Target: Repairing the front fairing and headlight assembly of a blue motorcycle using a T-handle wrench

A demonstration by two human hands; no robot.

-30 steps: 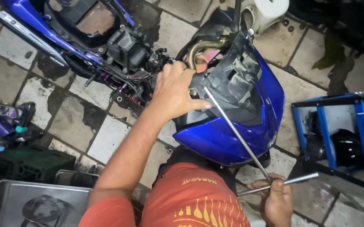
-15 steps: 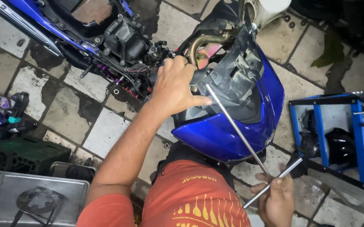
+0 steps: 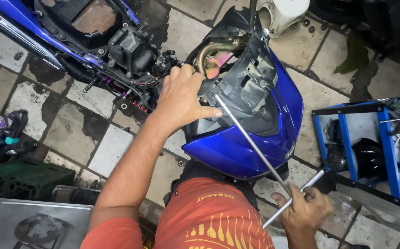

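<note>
My left hand (image 3: pixel 181 99) grips the dark inner frame of a blue motorcycle front fairing (image 3: pixel 250 138), thumb pointing right toward the tool's tip. My right hand (image 3: pixel 304 210) is closed on the crossbar of a long silver T-handle wrench (image 3: pixel 253 145). The wrench shaft runs up and left from that hand into the fairing's black inner bracket (image 3: pixel 250 87). A bent brass-coloured tube (image 3: pixel 216 48) curves just above my left hand. My orange-clad knee (image 3: pixel 209 216) is below the fairing.
A stripped blue motorcycle body (image 3: pixel 71 32) with exposed wiring lies at upper left. A blue metal rack (image 3: pixel 370 147) holding dark parts stands at right. A grey metal tray (image 3: pixel 24 223) and a green crate (image 3: pixel 20 177) sit lower left. A white part (image 3: pixel 285 14) is at top. The tiled floor is wet.
The wrench crossbar has turned in my right hand, from nearly level to tilted up to the right. My left hand keeps its hold on the fairing.
</note>
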